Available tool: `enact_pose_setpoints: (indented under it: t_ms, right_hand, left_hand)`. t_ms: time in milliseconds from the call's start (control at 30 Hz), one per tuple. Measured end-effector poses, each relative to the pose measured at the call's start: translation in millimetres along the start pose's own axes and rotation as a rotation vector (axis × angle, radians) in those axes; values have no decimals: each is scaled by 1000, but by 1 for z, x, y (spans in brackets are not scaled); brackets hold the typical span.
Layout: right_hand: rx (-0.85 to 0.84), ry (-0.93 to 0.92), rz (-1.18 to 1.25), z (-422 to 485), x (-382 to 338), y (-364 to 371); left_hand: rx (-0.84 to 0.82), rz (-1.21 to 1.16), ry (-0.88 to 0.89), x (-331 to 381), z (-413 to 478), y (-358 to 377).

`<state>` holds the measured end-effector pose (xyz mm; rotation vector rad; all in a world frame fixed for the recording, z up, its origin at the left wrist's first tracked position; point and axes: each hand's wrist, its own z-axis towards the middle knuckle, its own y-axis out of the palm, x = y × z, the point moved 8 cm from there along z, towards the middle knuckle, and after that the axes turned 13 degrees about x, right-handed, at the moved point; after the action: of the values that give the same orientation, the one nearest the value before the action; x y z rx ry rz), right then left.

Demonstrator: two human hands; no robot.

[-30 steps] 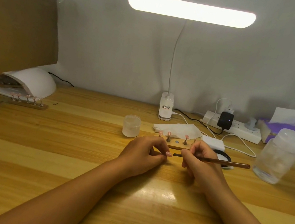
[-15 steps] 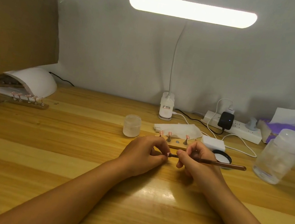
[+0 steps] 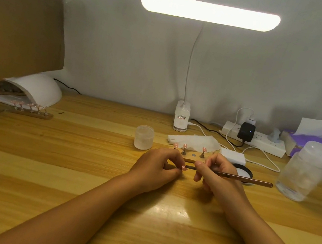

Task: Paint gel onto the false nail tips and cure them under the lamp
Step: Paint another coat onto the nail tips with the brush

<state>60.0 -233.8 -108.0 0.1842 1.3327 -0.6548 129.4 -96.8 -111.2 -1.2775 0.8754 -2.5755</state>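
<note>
My left hand (image 3: 156,167) pinches a small pink nail tip (image 3: 184,167) on its stand, held just above the table. My right hand (image 3: 216,173) grips a thin brown brush (image 3: 242,179) lying almost level, its dark bristle end touching the tip. Just behind my hands a wooden holder (image 3: 191,159) carries three more pink tips on pegs. A small frosted gel jar (image 3: 144,137) stands to its left. At the far left the white curing lamp (image 3: 35,88) sits with a second strip of nail tips (image 3: 30,109) in front of its mouth.
A clip-on desk light (image 3: 210,12) glows above the table's back edge. A power strip (image 3: 259,138) with cables, a tissue pack (image 3: 320,146) and a frosted plastic bottle (image 3: 305,170) crowd the right. A cardboard panel (image 3: 19,34) walls the left. A black jar lid (image 3: 243,170) lies behind my right hand.
My right hand has shifted the brush a little to the left, so the bristles now meet the nail tip. My left hand has stayed nearly still.
</note>
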Motion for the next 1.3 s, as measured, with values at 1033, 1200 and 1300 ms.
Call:
enact_pose_setpoints:
  t_ms: [1033, 1200, 1300]
  right_hand:
    - [-19, -5, -54, 0, 2, 2]
    - [46, 11, -40, 3, 6, -3]
    - [78, 23, -5, 4, 7, -7]
  left_hand:
    - [7, -3, 14, 1, 0, -1]
    - [8, -18, 11, 1, 0, 0]
    - [-3, -26, 0, 0, 1, 0]
